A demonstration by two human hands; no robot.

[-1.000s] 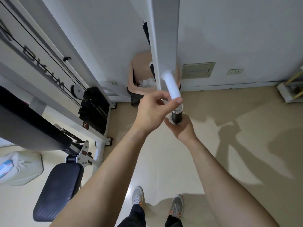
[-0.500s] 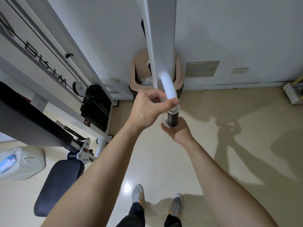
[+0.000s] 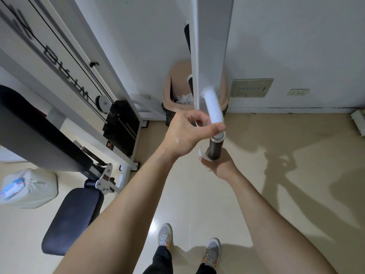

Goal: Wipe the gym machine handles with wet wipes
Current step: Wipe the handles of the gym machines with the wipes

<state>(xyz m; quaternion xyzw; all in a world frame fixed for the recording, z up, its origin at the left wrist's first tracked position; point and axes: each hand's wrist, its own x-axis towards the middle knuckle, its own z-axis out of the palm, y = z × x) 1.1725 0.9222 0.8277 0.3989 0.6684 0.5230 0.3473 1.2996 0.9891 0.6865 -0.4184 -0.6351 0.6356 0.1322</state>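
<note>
A white tube handle (image 3: pixel 213 109) juts from the machine's white upright arm (image 3: pixel 212 46) and ends in a dark grip (image 3: pixel 215 150). My left hand (image 3: pixel 187 133) curls round the white tube just above the dark grip, thumb across it. My right hand (image 3: pixel 221 165) is under the dark grip's end and holds a wet wipe (image 3: pixel 202 154) against it; only a white edge of the wipe shows beside the grip.
A pink bin (image 3: pixel 175 89) with used wipes stands against the wall behind the arm. The weight stack (image 3: pixel 122 127) and cable frame are at left, a black seat pad (image 3: pixel 73 218) and a white plastic jug (image 3: pixel 29 188) lower left. My shoes (image 3: pixel 189 246) are below.
The view shifted slightly. My right hand with the wipe stays at the end of the dark grip, and my left hand keeps its hold on the tube.
</note>
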